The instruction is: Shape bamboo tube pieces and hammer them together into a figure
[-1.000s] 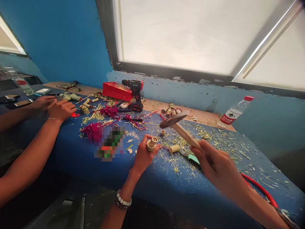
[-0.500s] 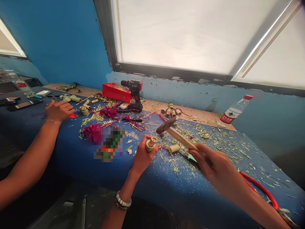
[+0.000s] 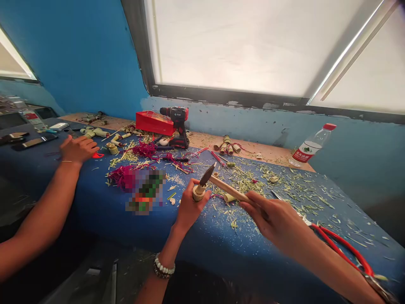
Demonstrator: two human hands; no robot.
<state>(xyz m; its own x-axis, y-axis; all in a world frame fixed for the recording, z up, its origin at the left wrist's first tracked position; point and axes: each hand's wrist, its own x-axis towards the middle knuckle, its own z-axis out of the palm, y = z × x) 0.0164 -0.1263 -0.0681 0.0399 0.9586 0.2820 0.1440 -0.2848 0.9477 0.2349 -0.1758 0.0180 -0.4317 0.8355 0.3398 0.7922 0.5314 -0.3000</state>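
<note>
My left hand [image 3: 189, 207], with beaded bracelets at the wrist, is closed around a short bamboo piece [image 3: 198, 195]. A narrower bamboo section sticks up from its top. My right hand [image 3: 272, 216] grips a hammer [image 3: 230, 188] by its wooden handle. The dark metal head is at the top of the bamboo piece and partly covers it; whether they touch I cannot tell. Just past my hands a loose bamboo tube [image 3: 228, 197] lies on the blue cloth [image 3: 221, 249], partly behind the handle.
Red-handled scissors [image 3: 348, 247] lie by my right forearm. Bamboo shavings [image 3: 303, 202] cover the table's right side. A drill [image 3: 179, 126], a red box [image 3: 154, 122], purple cords [image 3: 122, 176] and a water bottle [image 3: 313, 145] stand or lie around. Another person's hand [image 3: 78, 147] rests at left.
My right hand has brought the hammer down and to the left, from above the table to the top of the bamboo piece. My left hand has stayed nearly in place.
</note>
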